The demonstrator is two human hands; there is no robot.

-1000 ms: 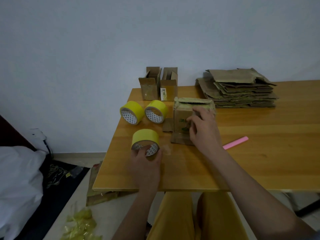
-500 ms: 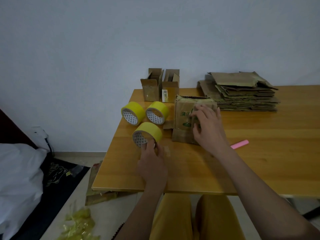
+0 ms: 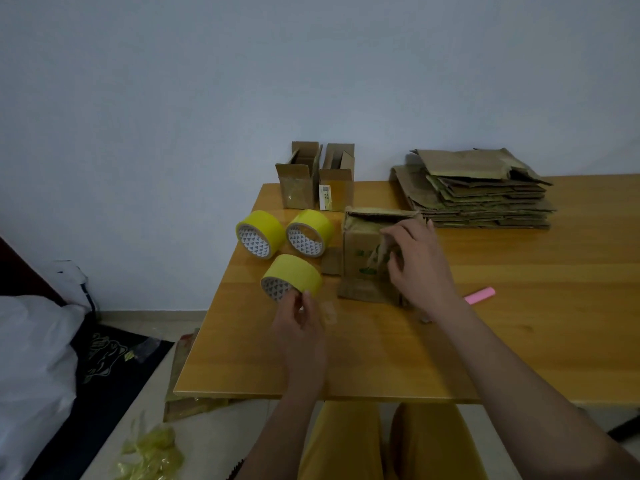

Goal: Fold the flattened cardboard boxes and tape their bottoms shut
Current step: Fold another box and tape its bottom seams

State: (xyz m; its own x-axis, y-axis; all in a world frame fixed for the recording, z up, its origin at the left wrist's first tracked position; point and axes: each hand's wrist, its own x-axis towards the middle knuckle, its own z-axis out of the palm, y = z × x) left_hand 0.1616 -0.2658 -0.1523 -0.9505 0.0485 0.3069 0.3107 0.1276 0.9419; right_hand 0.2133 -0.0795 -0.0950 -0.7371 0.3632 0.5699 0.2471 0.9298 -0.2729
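Note:
A folded brown cardboard box [image 3: 360,251] with green print stands on the wooden table [image 3: 519,323], a flap spread at its base. My right hand [image 3: 420,268] grips its near right side with curled fingers. In front of two other rolls, a yellow tape roll [image 3: 292,277] is tipped on its side. My left hand [image 3: 299,323] pinches that roll's near lower edge between thumb and fingertips. A stack of flattened cardboard boxes [image 3: 478,192] lies at the back of the table.
Two more yellow tape rolls [image 3: 259,233] [image 3: 308,232] lie left of the box. Two folded open-topped boxes [image 3: 299,178] [image 3: 337,180] stand at the table's back edge by the wall. A pink stick [image 3: 479,295] lies right of my hand. Yellow tape scraps [image 3: 152,448] litter the floor.
My left hand has tipped the near tape roll up and away, toward the other rolls. My right hand has slid up the box's side and its fingers have curled.

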